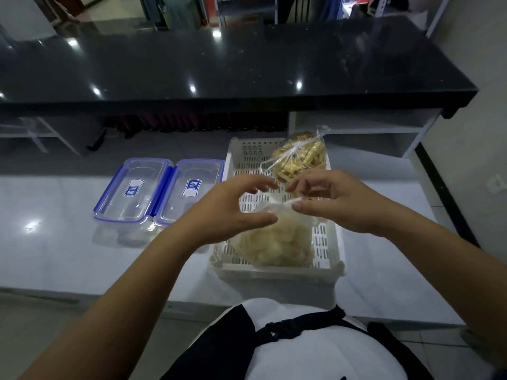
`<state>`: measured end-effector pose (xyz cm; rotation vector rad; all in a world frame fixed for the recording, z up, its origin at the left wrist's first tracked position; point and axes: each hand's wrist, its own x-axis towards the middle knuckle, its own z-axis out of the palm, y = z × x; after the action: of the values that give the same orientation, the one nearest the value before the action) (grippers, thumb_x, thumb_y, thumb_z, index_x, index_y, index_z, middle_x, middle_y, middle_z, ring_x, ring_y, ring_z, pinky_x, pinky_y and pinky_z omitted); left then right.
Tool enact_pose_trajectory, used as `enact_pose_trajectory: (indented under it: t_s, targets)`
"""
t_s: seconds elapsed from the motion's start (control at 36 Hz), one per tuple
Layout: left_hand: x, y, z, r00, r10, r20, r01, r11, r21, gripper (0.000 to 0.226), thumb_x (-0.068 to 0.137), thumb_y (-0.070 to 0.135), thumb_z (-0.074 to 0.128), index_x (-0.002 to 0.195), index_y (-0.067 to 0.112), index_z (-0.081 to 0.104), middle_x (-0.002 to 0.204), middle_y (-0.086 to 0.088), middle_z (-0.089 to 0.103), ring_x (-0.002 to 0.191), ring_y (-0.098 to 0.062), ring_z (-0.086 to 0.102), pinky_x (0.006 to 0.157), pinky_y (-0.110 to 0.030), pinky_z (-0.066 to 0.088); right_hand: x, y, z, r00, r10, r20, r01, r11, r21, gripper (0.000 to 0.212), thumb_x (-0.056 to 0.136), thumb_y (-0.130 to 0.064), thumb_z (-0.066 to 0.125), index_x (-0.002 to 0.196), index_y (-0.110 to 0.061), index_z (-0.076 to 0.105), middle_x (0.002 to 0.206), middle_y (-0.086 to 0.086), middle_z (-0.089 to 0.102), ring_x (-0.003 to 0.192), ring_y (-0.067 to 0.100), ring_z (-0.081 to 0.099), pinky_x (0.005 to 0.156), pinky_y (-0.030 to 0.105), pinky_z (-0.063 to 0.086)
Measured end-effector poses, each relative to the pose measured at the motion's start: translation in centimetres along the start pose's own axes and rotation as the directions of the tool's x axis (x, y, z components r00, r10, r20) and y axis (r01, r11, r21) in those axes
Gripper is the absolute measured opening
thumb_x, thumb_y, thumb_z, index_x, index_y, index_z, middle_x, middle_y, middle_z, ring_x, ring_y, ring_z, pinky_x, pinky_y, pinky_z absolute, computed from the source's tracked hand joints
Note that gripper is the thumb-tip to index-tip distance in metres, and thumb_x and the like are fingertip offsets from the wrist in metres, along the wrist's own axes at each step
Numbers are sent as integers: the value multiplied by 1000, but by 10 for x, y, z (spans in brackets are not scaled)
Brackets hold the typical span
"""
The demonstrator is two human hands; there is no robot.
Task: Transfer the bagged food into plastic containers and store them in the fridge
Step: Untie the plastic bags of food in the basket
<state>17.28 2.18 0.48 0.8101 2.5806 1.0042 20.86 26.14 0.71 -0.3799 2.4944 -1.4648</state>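
Head view: right hand (337, 201) pinches the near bag (274, 242)'s twisted neck, left hand (233, 209) open beside it; untying looks underway, decanting into the containers (159, 190) likely next.

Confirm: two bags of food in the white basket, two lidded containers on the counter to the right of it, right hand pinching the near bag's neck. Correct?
Not quite. The head view shows the two lidded containers to the left of the white basket, not the right. The rest holds: two bags sit in it, and the right hand pinches the near bag at its neck.
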Motion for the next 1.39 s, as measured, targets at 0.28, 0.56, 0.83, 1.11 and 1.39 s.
enact_pose_trajectory:
  t_s: [0.28, 0.56, 0.83, 1.11, 1.39]
  targets:
    - [-1, -10, -8, 903, -57, -427, 15, 995, -100, 21, 90, 4, 62, 85, 21, 74, 74, 9, 72, 70, -13, 70, 67, -26, 57, -11, -7, -34, 996, 0, -88, 15, 984, 175, 23, 86, 1, 67, 71, -13, 59, 107, 4, 71, 103, 19, 68, 84, 33, 58]
    - [-41, -18, -21, 893, -369, -258, 94, 714, -694, 24, 80, 37, 71, 97, 22, 77, 79, -4, 73, 74, -24, 73, 65, -27, 60, -35, 17, -31, 893, 34, -448, 61, 979, 195, 8, 87, -24, 69, 91, -21, 76, 87, 0, 74, 86, 17, 69, 83, 34, 60]
    - [-30, 4, -25, 938, -292, -187, 153, 832, -534, 42, 65, 64, 79, 90, 31, 74, 88, 5, 78, 83, -6, 73, 75, -19, 54, -27, -10, -21, 923, 109, -369, 54, 913, 405, 22, 102, -10, 49, 101, -7, 71, 93, 10, 77, 92, 26, 74, 82, 32, 61]
    - [-2, 21, -29, 920, -242, -309, 193, 964, -180, 38, 80, 35, 78, 111, 38, 56, 73, 8, 69, 51, 2, 56, 55, -22, 44, -31, -37, -28, 991, 84, -105, 40, 556, 830, 35, 77, -15, 54, 108, -7, 69, 111, 23, 71, 96, 36, 72, 84, 46, 58]
    - [-12, 22, -62, 928, -313, -204, 28, 602, -798, 28, 90, -1, 56, 105, 18, 68, 72, -4, 68, 67, -19, 67, 71, -33, 57, -32, -45, -30, 989, 112, -101, 30, 512, 858, 51, 78, -31, 51, 120, -6, 64, 121, 23, 67, 102, 35, 69, 87, 53, 56]
